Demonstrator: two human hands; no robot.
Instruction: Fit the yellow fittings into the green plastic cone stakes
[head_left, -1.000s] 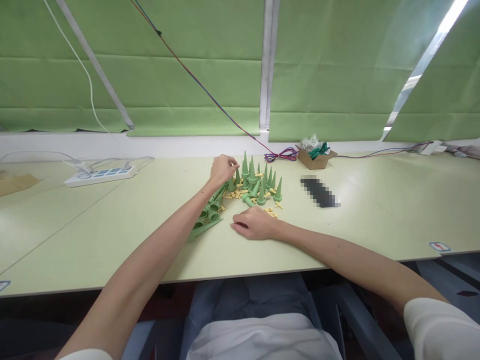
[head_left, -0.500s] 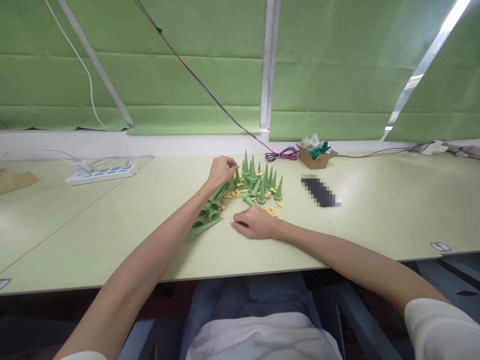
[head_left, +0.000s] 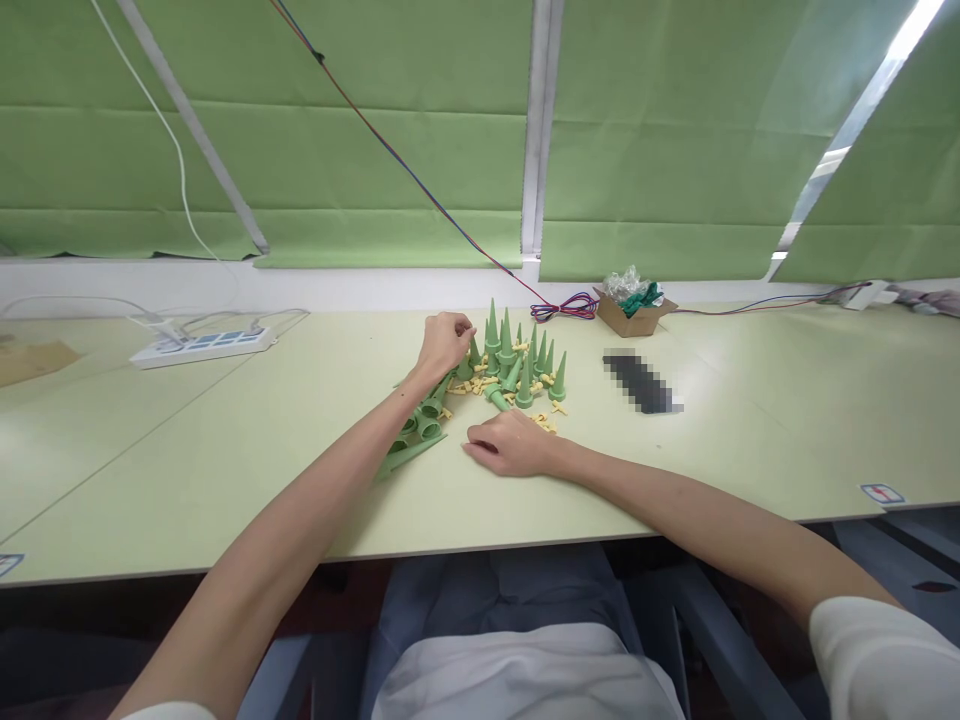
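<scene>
My left hand reaches into the far part of the pile, its fingers pinched at the tip of an upright green plastic spike. On the near side, my right hand rests on the table with its fingers curled closed; anything inside them is hidden. Several hollow green cone-shaped spikes stand upright to the right of my left hand. More green spikes lie on their sides under my left forearm, open ends showing. Small yellow plastic tap-like pieces are scattered among them, some beside my right hand.
On the pale table are a small cardboard box with clear plastic and green material, a dark pixelated item, a coiled red-blue wire and a white power strip. Green blinds hang behind.
Almost nothing differs. My left hand stays at the spike's tip with at most a slight shift, and my right hand rests in the same place.
</scene>
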